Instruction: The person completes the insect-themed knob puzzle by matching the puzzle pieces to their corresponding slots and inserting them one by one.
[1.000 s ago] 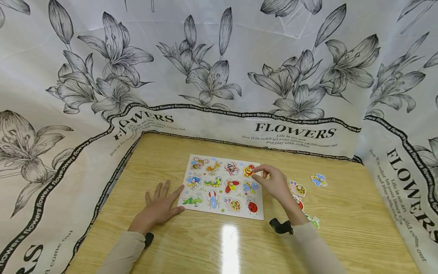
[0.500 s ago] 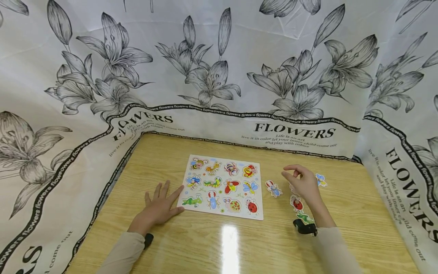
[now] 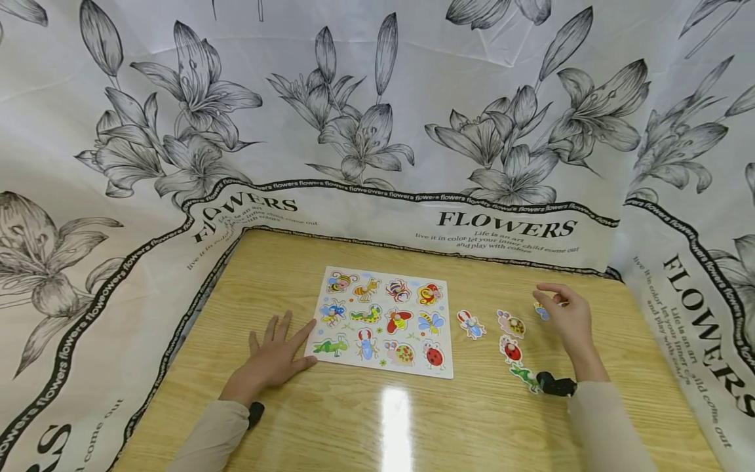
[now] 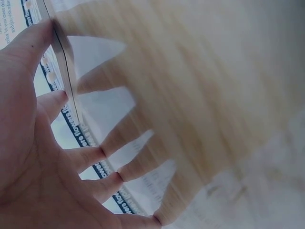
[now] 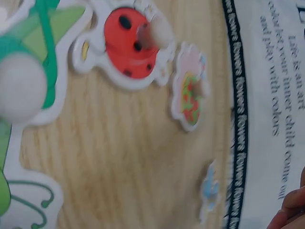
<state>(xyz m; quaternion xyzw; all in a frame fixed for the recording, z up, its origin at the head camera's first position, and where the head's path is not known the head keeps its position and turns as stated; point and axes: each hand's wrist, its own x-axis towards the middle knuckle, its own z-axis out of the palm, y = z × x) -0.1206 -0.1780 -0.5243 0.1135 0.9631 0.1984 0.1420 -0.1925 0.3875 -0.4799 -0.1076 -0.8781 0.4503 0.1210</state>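
My left hand (image 3: 272, 359) lies flat with spread fingers, thumb and index finger touching the left edge of the puzzle board (image 3: 377, 375). In the left wrist view the thumb (image 4: 35, 43) meets the board's side. My right hand (image 3: 571, 321) hovers by the blue dragonfly piece (image 3: 541, 311), partly covering it in the head view, with thumb and index finger apart. In the right wrist view that dragonfly piece (image 5: 209, 191) lies on the table, and the right-hand fingers (image 5: 290, 202) show at the lower right corner, clear of it.
Right of the board lie a stag beetle piece (image 3: 471, 325), a snail piece (image 3: 510, 324), a ladybug piece (image 3: 511, 351) and a grasshopper piece (image 3: 523, 378), with knobs on several. Flower-printed cloth (image 3: 366, 210) borders the wooden table (image 3: 330, 419) at the back and sides.
My right hand has left the butterfly at the board's upper right corner and moved right, past the loose pieces, to the dragonfly piece. My left hand has stayed put.
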